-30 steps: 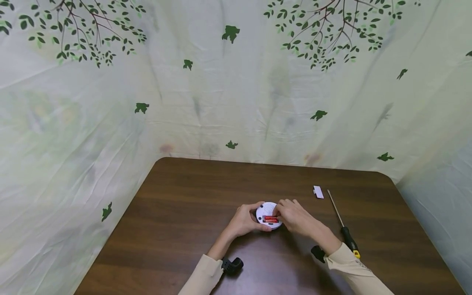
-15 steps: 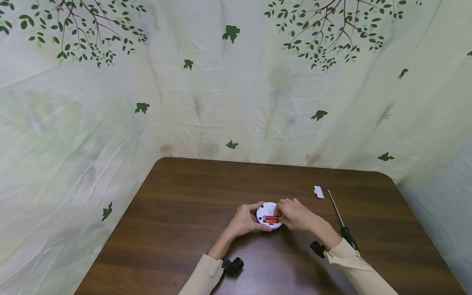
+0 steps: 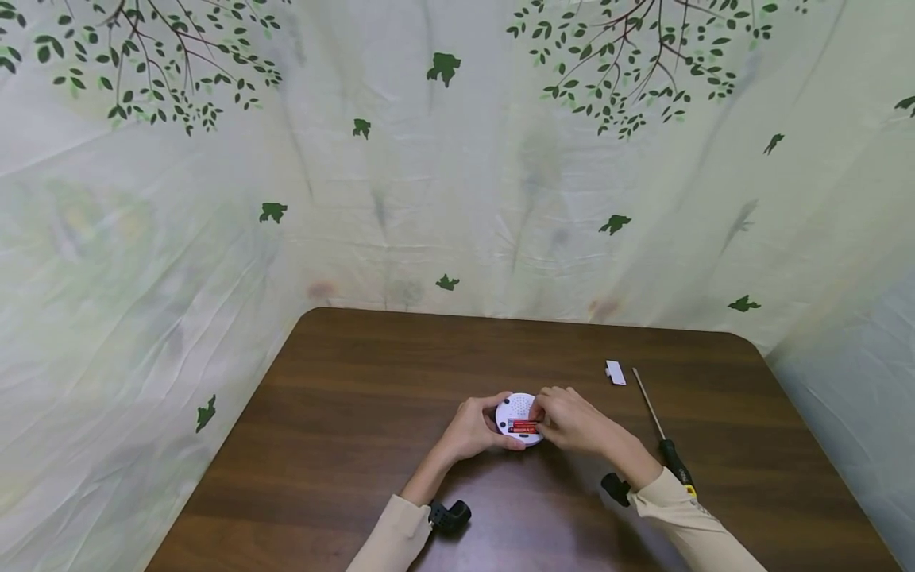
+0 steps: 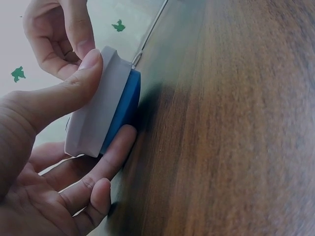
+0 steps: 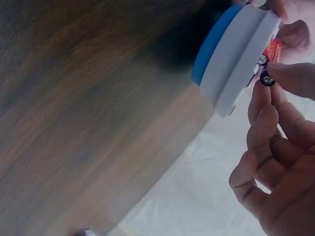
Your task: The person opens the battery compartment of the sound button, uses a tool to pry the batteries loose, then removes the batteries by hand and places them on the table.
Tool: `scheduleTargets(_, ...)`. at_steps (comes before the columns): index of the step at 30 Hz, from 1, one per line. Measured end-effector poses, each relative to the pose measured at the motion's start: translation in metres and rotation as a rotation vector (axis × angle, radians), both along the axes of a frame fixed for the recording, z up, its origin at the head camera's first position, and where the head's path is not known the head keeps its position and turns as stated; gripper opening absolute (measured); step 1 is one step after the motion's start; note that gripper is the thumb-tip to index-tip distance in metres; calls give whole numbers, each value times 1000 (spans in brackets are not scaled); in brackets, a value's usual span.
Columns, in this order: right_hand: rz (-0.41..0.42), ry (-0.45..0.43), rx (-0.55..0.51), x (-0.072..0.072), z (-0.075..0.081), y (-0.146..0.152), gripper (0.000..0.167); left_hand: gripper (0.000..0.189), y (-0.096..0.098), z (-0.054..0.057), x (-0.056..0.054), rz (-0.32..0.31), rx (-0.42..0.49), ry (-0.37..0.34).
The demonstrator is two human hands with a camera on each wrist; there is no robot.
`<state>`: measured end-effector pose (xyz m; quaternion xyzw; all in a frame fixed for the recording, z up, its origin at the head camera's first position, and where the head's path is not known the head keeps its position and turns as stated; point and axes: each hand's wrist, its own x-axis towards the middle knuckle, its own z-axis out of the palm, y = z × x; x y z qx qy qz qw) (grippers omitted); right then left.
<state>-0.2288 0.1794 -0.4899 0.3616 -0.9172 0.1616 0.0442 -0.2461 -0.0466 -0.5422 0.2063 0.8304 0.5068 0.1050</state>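
Note:
A round white device with a perforated face and a blue underside is held on edge above the table. My left hand grips its rim, the thumb on the near side and fingers around the far side. Red batteries lie in the slot on the white face. My right hand pinches the end of one battery between thumb and finger, at the slot's right end. Beside it in the right wrist view sits another red battery. The fingers partly hide the slot.
On the brown wooden table, a small white battery cover lies at the back right. Near it is a screwdriver with a black and yellow handle, close to my right forearm. A printed curtain hangs behind the table.
The head view has shifted slightly. Both hands keep almost the same place on the device; the right fingertips move only a little over the batteries' right end.

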Motion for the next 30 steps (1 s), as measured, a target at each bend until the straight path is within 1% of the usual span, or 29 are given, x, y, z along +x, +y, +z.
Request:
scheduleTargets(3,1,-5,-18,0,1,2,10,84,1,-1,-1,8,-3,-1)
scheduleTargets(6,-25,-14,-42,-1,4,9,9,85,1,-1,-2,15,2,0)
scheduleTargets(10,-108,-12,-81,-7,13,32,8,85,0,-1,-2,21,13,-7)
scheduleTargets(13,-217,-50,-93,-13,22,57,6,86,0,-1,-2,28,16,-21)
scheduleTargets(16,-350,-130,-102,-22,30,89,4,86,-1,-2,-2,33,21,-35)
scheduleTargets(18,-448,-182,-107,-28,31,112,9,87,-1,-2,-1,34,18,-37)
scheduleTargets(20,-535,-211,-118,-32,29,136,15,86,0,-3,-1,30,14,-30)
scheduleTargets(24,-697,-226,-120,-37,22,177,26,85,1,-3,0,23,2,-20)
scheduleTargets(27,-814,-259,-114,-38,17,198,33,86,1,-3,1,28,-2,-22)
scheduleTargets(30,-912,-295,-103,-38,12,213,33,86,2,-3,0,33,-6,-28)
